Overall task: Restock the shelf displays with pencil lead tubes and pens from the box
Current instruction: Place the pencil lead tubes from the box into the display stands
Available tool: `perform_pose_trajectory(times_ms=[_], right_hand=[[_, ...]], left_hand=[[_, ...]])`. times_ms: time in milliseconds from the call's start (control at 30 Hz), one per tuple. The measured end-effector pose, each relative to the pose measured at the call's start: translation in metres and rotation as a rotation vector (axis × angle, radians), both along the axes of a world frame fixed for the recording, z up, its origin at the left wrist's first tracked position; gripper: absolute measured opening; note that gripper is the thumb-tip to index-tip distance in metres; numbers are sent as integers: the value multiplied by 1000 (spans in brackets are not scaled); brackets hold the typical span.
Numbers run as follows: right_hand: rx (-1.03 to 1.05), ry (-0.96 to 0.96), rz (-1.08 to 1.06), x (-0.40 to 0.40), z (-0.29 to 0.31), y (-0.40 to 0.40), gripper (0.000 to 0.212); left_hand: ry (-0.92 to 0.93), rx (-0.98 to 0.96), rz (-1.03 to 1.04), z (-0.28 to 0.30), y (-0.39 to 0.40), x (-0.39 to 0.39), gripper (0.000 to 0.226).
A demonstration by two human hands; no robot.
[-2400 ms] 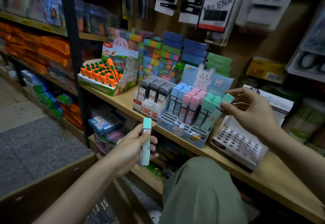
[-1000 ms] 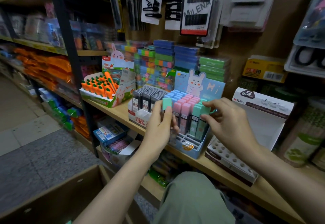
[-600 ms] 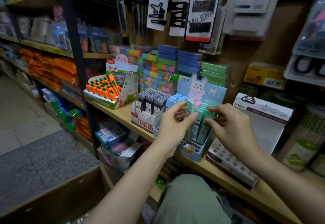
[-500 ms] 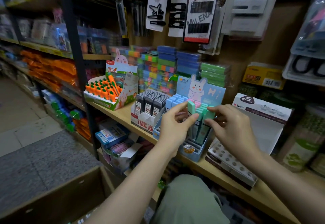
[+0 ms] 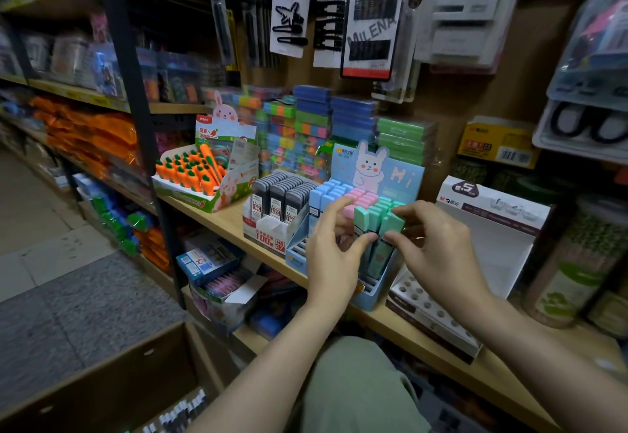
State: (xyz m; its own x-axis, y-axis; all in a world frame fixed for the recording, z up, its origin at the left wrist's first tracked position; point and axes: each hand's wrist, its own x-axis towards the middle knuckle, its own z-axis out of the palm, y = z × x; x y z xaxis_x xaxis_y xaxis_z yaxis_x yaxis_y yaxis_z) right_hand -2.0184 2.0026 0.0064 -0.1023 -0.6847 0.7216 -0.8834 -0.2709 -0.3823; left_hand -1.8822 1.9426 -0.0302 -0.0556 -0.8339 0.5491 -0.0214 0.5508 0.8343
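A blue bunny display box [image 5: 406, 176] on the wooden shelf [image 5: 224, 222] holds rows of blue, pink and green pencil lead tubes. My left hand [image 5: 334, 256] pinches a green lead tube [image 5: 363, 220] between thumb and fingers, upright at the front of the green row. My right hand [image 5: 436, 249] is beside it, its fingers curled round the neighbouring green tubes [image 5: 392, 223] at the row's right end. The cardboard box [image 5: 112, 381] stands on the floor at lower left with dark pens showing inside.
Left of the bunny box sit a display of black lead tubes [image 5: 277, 198] and a carrot-pen display [image 5: 193, 174]. To the right stands a white display box with an empty hole tray [image 5: 435, 310]. Hair clips hang above. My knee [image 5: 356, 385] is below the shelf.
My left hand carried a green tube up from near my lap to the green row. My right hand slotted its own tube in and now steadies the row.
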Motion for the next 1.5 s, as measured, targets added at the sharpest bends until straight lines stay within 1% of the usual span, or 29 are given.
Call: perform_pose_trajectory(times_ms=[100,167,233,333,500,567,633,667,767,867,933,1000,1100,1200,1267,1367,1433,1500], right_hand=[[23,17,-18,-3,-3,-1,30],[28,36,-17,-3,-5,0,29],[37,61,-13,-3,-7,-1,28],[55,83,-16,-2,-9,-2,30],[59,88,-17,0,-9,-4,33],[57,76,-36,1,-10,-5,33],[47,50,-45,2,-11,-5,28],[44,41,-50,3,-12,-5,26],[49,35,-89,6,-16,-5,26],[49,42,-138,8,-18,-5,28],[41,79,-160,8,-18,-5,30],[34,134,-171,7,-20,-3,37],[80,213,-169,4,-24,1,51],[166,266,-172,3,-27,4,59],[215,262,-164,3,-25,7,63],[190,156,-66,8,-15,12,68],[90,90,35,21,-7,13,58],[22,21,141,44,-2,11,41]], left_hand=[[-63,-91,-3,-1,2,1,57],[-147,-166,23,-2,1,2,49],[-270,-242,79,-1,-1,2,40],[-417,-304,121,4,-7,5,38],[-504,-452,135,14,-20,14,22],[-532,-422,116,20,-26,17,18],[-530,-348,88,25,-31,17,18],[-531,-347,87,26,-33,16,17],[-581,-450,116,29,-32,14,13],[-612,-513,120,29,-33,15,13],[-639,-522,124,29,-36,19,15],[-706,-538,129,26,-38,23,24],[-829,-610,92,19,-36,28,43],[-926,-635,63,18,-36,29,45],[-921,-614,48,22,-35,28,44],[-868,-583,10,28,-32,30,49],[-752,-556,-4,26,-28,42,47],[-605,-493,6,17,-21,65,35]])
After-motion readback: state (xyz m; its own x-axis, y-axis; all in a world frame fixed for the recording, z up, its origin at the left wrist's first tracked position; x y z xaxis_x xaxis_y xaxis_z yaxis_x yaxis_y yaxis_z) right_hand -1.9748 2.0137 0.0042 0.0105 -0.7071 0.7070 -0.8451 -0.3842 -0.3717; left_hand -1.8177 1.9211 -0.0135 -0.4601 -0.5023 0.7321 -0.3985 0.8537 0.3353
